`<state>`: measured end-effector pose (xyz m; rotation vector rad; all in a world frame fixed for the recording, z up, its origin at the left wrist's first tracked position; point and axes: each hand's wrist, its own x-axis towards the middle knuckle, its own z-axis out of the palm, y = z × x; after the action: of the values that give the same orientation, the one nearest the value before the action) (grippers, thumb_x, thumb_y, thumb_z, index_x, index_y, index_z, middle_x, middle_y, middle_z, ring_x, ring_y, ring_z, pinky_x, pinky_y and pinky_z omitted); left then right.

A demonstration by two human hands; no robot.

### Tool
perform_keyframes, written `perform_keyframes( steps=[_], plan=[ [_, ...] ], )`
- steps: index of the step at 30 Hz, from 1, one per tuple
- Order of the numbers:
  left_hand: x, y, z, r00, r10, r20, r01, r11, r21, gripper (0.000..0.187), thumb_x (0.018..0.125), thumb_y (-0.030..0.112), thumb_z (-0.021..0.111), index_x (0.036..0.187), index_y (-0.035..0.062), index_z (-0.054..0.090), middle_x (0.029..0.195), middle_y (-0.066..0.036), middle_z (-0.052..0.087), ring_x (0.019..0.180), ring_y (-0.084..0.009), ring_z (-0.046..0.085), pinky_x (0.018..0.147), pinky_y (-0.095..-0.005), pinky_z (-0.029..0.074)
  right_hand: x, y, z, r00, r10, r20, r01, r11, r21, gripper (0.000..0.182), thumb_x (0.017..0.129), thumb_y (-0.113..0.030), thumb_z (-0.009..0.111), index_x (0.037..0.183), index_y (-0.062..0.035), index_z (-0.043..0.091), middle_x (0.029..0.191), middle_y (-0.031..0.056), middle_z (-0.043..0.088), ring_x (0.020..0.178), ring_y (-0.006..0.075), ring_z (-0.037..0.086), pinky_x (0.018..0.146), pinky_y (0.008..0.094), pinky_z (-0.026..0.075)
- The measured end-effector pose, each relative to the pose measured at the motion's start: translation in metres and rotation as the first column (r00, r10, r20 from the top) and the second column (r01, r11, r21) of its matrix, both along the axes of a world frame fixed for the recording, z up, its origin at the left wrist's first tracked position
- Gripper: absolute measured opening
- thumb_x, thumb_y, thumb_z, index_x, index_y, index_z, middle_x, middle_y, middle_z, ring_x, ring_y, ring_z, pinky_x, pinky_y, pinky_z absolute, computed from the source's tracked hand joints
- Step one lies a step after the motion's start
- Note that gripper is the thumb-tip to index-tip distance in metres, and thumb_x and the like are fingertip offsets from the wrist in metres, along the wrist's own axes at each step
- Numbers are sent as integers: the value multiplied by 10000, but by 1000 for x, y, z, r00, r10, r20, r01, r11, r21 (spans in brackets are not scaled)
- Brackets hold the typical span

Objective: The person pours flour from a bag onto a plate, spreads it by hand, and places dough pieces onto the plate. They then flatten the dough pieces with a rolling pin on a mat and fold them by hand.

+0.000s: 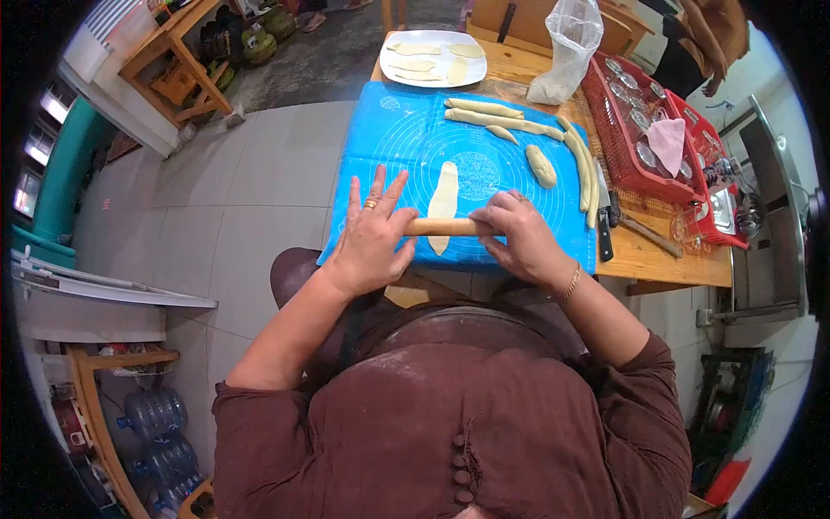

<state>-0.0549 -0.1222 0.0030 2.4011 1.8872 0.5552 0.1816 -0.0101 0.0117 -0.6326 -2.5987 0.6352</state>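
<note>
A wooden rolling pin (450,227) lies across a long flat strip of dough (444,195) on the blue mat (372,130). My left hand (372,233) rests at the pin's left end, its fingers spread and pointing away from me. At the right end, the fingers of my right hand (519,232) are curled over the pin. Farther back on the mat lie dough ropes (501,118), a small dough piece (501,134) and an oval dough lump (540,166). More long ropes (584,173) run along the mat's right side.
A white plate (475,73) with flat dough pieces stands at the back left. A knife (605,233) and a wooden stick (653,233) lie right of the mat. Behind are a plastic bag (566,52) and a red basket (614,151) of glasses. Another person (705,43) stands back right.
</note>
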Motion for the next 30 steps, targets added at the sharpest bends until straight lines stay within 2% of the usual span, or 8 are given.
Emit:
perform_keyframes(
  steps=[5, 7, 8, 10, 11, 13, 26, 30],
  plan=[
    [1, 9, -41, 995, 94, -21, -96, 982, -163, 529, 958, 342, 473, 1323, -41, 465, 1508, -285, 239, 1431, -466, 100, 1114, -646, 46, -9, 15, -21, 999, 42, 12, -42, 998, 42, 270, 716, -32, 674, 984, -46, 643, 942, 114, 554, 931, 301, 521, 841, 419, 445],
    [5, 11, -40, 982, 147, -116, -167, 968, -186, 652, 1005, 405, 328, 1433, -85, 285, 1537, -282, 148, 1444, -447, -1, 1119, -629, -22, -15, 13, -24, 992, -74, 101, 70, 997, 40, 298, 822, -183, 621, 1080, -34, 610, 1169, 196, 528, 1167, 388, 454, 1001, 469, 380],
    [6, 12, -41, 982, 152, -116, -172, 967, -189, 652, 1005, 405, 328, 1433, -85, 285, 1537, -282, 148, 1444, -447, -1, 1119, -629, -22, -19, 14, -31, 992, -68, 102, 64, 997, 36, 298, 822, -183, 621, 1080, -34, 610, 1169, 196, 528, 1167, 388, 454, 1001, 469, 380],
    [7, 19, -41, 973, 210, -100, -227, 951, -210, 687, 1007, 426, 283, 1458, -87, 214, 1557, -270, 70, 1446, -428, -77, 1108, -629, -80, -28, 17, -46, 954, -282, 102, 245, 928, 280, 546, 923, -372, 502, 1327, -7, 461, 1434, 288, 318, 1376, 456, 230, 1132, 528, 203],
    [7, 22, -41, 972, 212, -100, -229, 950, -212, 687, 1007, 426, 283, 1458, -87, 214, 1557, -270, 70, 1446, -428, -77, 1108, -629, -80, -33, 20, -51, 954, -280, 103, 243, 929, 278, 546, 923, -372, 502, 1327, -7, 461, 1434, 288, 318, 1376, 456, 230, 1132, 528, 203],
    [6, 33, -40, 947, 301, -114, -320, 915, -245, 695, 1008, 435, 262, 1471, -78, 182, 1562, -264, 53, 1446, -425, -83, 1098, -644, -87, -46, 30, -53, 901, -360, 241, 284, 911, 301, 732, 955, -491, 399, 1468, 7, 245, 1534, 304, 114, 1438, 466, 17, 1155, 568, 52],
    [-16, 109, -47, 798, 580, -165, -602, 757, -253, 710, 995, 432, 296, 1485, -57, 142, 1561, -271, 22, 1434, -458, -89, 1080, -684, -74, -96, 101, -53, 821, -524, 229, 404, 815, 415, 705, 962, -494, 393, 1469, -16, 281, 1550, 281, 93, 1443, 443, 46, 1169, 513, 61],
    [-18, 114, -48, 774, 598, -207, -631, 753, -187, 716, 991, 436, 313, 1489, -47, 133, 1564, -264, 5, 1431, -466, -88, 1080, -689, -57, -100, 108, -64, 844, -533, 57, 472, 790, 392, 756, 930, -512, 442, 1464, 0, 282, 1533, 311, 112, 1440, 452, 38, 1166, 531, 43]
  ],
)
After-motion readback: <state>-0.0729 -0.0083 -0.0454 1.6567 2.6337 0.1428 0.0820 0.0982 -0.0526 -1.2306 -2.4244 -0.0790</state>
